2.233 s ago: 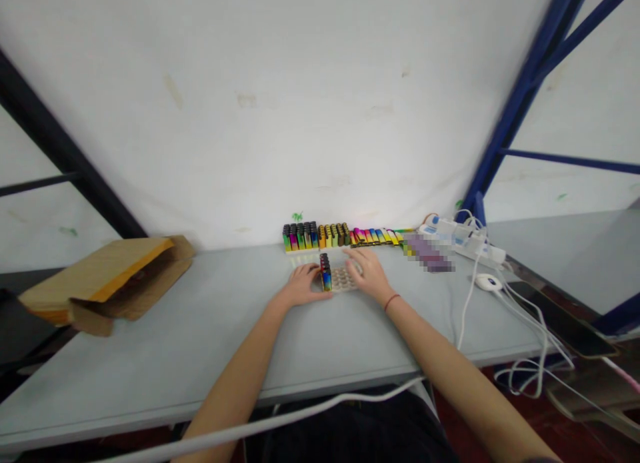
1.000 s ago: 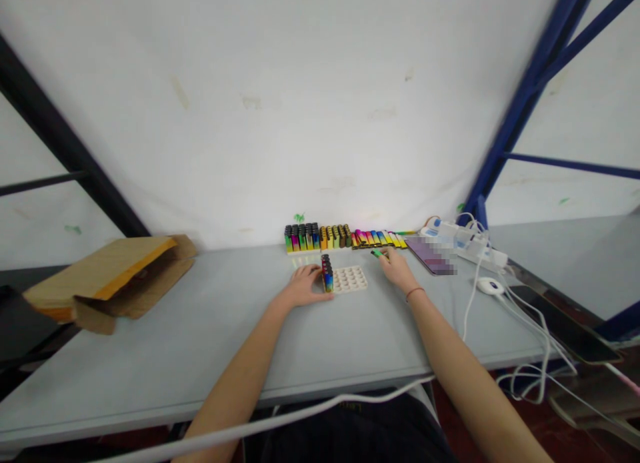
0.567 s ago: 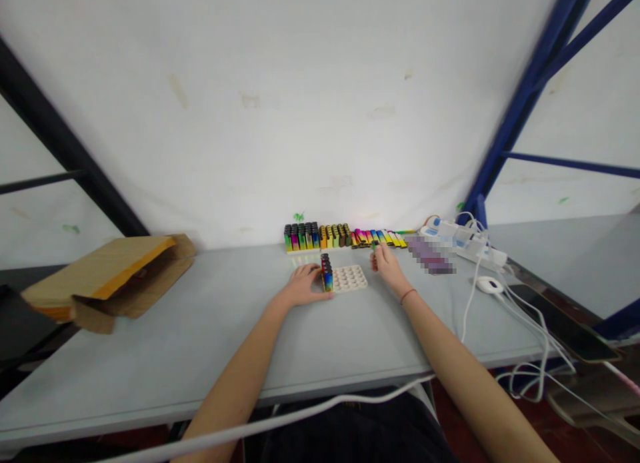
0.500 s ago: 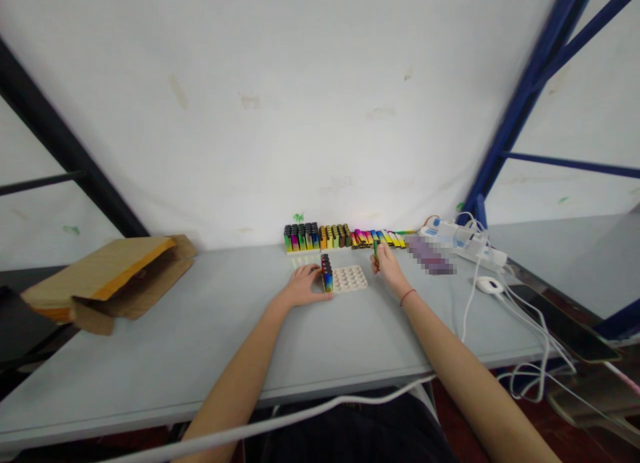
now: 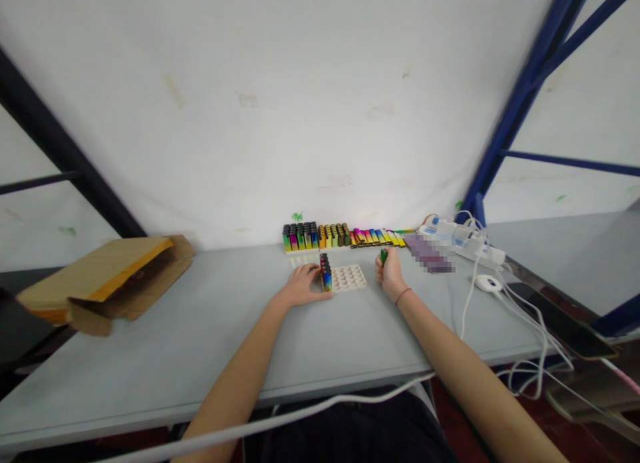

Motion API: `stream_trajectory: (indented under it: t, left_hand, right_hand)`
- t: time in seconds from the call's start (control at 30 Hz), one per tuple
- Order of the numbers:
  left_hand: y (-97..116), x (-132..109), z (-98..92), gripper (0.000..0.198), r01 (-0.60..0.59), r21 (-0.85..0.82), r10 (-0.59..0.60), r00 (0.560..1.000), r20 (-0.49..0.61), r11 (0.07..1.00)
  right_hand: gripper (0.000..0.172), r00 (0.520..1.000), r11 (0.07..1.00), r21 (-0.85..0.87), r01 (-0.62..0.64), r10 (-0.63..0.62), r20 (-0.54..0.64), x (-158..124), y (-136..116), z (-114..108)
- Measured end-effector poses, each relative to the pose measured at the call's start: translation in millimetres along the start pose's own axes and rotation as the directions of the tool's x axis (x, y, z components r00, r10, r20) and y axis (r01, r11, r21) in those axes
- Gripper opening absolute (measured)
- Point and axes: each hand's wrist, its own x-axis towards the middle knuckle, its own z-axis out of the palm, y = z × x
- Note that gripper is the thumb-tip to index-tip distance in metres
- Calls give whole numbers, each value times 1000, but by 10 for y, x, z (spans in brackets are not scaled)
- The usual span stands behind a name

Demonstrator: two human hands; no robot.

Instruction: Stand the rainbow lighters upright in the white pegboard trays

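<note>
Right hand [image 5: 390,274] was clenched in a loose upright fist, forearm running in from the lower right, a thin red wrist band [image 5: 403,296] at the wrist. It grasped a lighter [image 5: 383,256]. Only the lighter's green-and-dark top showed above the fingers; the rest was hidden in the fist.

Left hand [image 5: 302,283] lay open, palm down on the grey desk [image 5: 150,363], forearm coming in from the lower left. Its fingertips [image 5: 314,268] sat at the left side of a short upright stack of multicoloured lighters [image 5: 325,272]; touching or just beside, hard to make out at this size.

That stack stood against the left edge of a cream dimpled tray [image 5: 349,277], between the hands. The held lighter was well above the tray's right end, not touching it.

Farther back, a long row of lighters [image 5: 345,236] ran along the wall edge of the desk. To the right lay a pixelated phone [image 5: 427,253] and a white power strip [image 5: 455,235].
</note>
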Motion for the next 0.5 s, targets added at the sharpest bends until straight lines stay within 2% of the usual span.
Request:
stream_trajectory:
  t: [0.27,0.5]
  left_hand:
    - [26,-4,-20,84,8,24,-9,999,36,1000]
    - [37,-3,-26,85,11,16,-11,999,32,1000]
  right_hand:
    - [53,999,999,-27,34,-34,-3,4,60,11]
    - [48,1000,1000,-28,4,-4,4,-5,35,25]
